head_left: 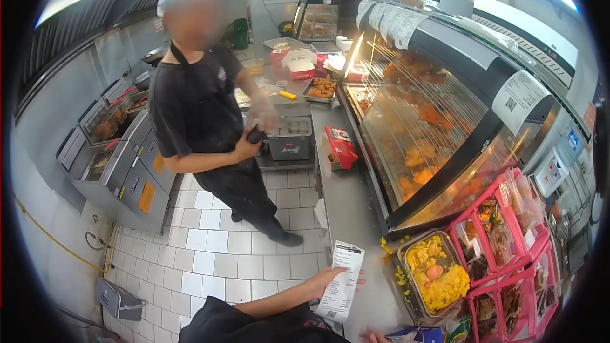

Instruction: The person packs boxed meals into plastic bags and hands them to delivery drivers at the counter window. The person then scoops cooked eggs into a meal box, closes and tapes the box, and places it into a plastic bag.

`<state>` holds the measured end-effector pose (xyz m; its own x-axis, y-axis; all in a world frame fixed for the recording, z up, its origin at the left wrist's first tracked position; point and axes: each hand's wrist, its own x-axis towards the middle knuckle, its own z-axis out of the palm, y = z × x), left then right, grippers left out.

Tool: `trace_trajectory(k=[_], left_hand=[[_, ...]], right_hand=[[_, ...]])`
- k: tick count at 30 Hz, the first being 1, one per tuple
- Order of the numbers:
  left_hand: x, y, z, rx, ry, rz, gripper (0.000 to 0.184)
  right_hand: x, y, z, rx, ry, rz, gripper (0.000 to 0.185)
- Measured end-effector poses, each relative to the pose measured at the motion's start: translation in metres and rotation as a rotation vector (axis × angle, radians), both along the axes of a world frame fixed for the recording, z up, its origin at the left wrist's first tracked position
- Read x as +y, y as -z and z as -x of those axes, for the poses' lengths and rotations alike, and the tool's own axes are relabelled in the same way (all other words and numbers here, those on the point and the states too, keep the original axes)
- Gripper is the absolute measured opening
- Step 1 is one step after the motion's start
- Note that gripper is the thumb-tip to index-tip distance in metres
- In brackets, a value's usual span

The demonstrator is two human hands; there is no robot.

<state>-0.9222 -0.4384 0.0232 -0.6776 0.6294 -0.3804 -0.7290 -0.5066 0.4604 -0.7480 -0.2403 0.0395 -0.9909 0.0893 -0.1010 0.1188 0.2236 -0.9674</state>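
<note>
My left hand point(323, 281) grips a long printed receipt point(342, 286) over the near end of the steel counter point(363, 241). Fingertips show past the paper's right edge. At the bottom edge of the view, only a small part of my right hand point(373, 335) is visible; its fingers are mostly cut off. Close to that hand lies a blue packet point(419, 333). A metal tray point(406, 279) of yellow food, with an egg-like piece on top, sits to the right of the receipt.
A lit display warmer point(438, 114) with fried food lines the counter's right side. Pink baskets point(508, 228) of packets stand nearby. A red food box point(340, 147) sits further along. A co-worker point(210, 101) in dark clothes stands on the tiled floor, holding a dark object.
</note>
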Motion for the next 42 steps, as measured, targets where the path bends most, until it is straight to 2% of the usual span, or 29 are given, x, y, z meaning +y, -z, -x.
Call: trace_trajectory(k=[2, 3, 5, 8, 9, 10, 11, 12, 14, 16, 18, 20, 22, 24, 25, 27, 28, 29, 30, 31, 32, 33, 34, 36, 38, 42], left_hand=[[0.011, 0.002, -0.003, -0.01, 0.03, -0.07, 0.041], [0.017, 0.003, -0.002, -0.012, 0.059, -0.138, 0.041], [0.027, 0.0, 0.004, 0.054, 0.018, -0.113, 0.04], [0.042, 0.013, 0.037, 0.147, -0.08, 0.068, 0.037], [0.048, 0.013, 0.045, 0.285, -0.109, 0.095, 0.034], [0.053, 0.014, 0.053, 0.412, -0.134, 0.122, 0.03], [0.061, 0.021, 0.06, 0.364, -0.135, 0.126, 0.027], [0.07, 0.031, 0.06, 0.301, -0.127, 0.134, 0.025], [0.087, 0.037, 0.058, 0.134, -0.146, 0.193, 0.024], [0.1, 0.056, 0.061, 0.053, -0.132, 0.212, 0.024], [0.104, 0.119, 0.07, 0.167, -0.077, 0.499, 0.025], [0.101, 0.123, 0.07, 0.399, -0.116, 0.705, 0.028], [0.091, 0.135, 0.078, 0.804, -0.043, 0.854, 0.026], [0.09, 0.127, 0.077, 1.217, -0.239, 0.993, 0.031], [0.083, 0.121, 0.071, 1.202, -0.202, 0.981, 0.031], [0.068, 0.113, 0.058, 1.635, 0.126, 1.013, 0.04], [0.061, 0.118, 0.05, 1.718, 0.372, 0.989, 0.058], [0.059, 0.117, 0.043, 1.709, 0.385, 0.988, 0.058], [0.058, 0.114, 0.036, 1.751, 0.454, 1.044, 0.07], [0.058, 0.112, 0.032, 1.794, 0.52, 1.095, 0.081], [0.059, 0.112, 0.032, 1.795, 0.524, 1.088, 0.081], [0.059, 0.112, 0.032, 1.798, 0.566, 1.121, 0.09], [0.059, 0.112, 0.032, 1.8, 0.611, 1.153, 0.098], [0.059, 0.112, 0.03, 1.798, 0.618, 1.158, 0.099], [0.06, 0.112, 0.029, 1.799, 0.62, 1.169, 0.1], [0.061, 0.109, 0.03, 1.809, 0.659, 1.179, 0.101]], right_hand=[[-0.018, 0.044, 0.044, 0.285, -0.065, -0.287, 0.031], [-0.025, 0.036, 0.055, 0.287, -0.07, -0.283, 0.031], [-0.038, 0.019, 0.081, -0.414, -0.082, 0.117, 0.026], [-0.034, 0.051, 0.08, -0.305, -0.043, 0.006, 0.021], [-0.033, 0.061, 0.082, -0.316, -0.02, 0.009, 0.021], [-0.034, 0.074, 0.079, -0.173, 0.108, 0.054, 0.018], [-0.034, 0.083, 0.07, -0.039, 0.24, 0.094, 0.024], [-0.025, 0.079, 0.065, -0.125, 0.196, -0.048, 0.024], [-0.025, 0.081, 0.059, -0.153, 0.279, -0.051, 0.027], [-0.03, 0.088, 0.056, -0.013, 0.381, -0.089, 0.028], [-0.022, 0.106, 0.047, -0.179, 0.354, -0.25, 0.028], [-0.019, 0.131, 0.034, -0.242, 0.394, -0.312, 0.029], [-0.018, 0.139, 0.03, -0.268, 0.48, -0.343, 0.029], [-0.017, 0.165, 0.021, -0.239, 0.56, -0.298, 0.026], [-0.018, 0.162, 0.022, -0.274, 0.58, -0.301, 0.026], [-0.022, 0.149, 0.031, -0.249, 0.686, -0.189, 0.026], [-0.024, 0.141, 0.034, -0.269, 0.689, -0.186, 0.026], [-0.027, 0.133, 0.039, -0.332, 0.69, -0.293, 0.025], [-0.028, 0.125, 0.044, -0.39, 0.688, -0.402, 0.025], [-0.027, 0.119, 0.05, -0.396, 0.689, -0.402, 0.025], [-0.026, 0.113, 0.055, -0.212, 0.649, -0.672, 0.023], [-0.024, 0.111, 0.061, -0.022, 0.596, -0.937, 0.021], [-0.021, 0.115, 0.069, -0.03, 0.6, -0.94, 0.021], [-0.013, 0.132, 0.086, 0.2, 0.317, -0.861, 0.018], [-0.007, 0.142, 0.109, -0.101, 0.195, -0.777, 0.018], [-0.001, 0.144, 0.144, -0.304, 0.142, -0.904, 0.011]])
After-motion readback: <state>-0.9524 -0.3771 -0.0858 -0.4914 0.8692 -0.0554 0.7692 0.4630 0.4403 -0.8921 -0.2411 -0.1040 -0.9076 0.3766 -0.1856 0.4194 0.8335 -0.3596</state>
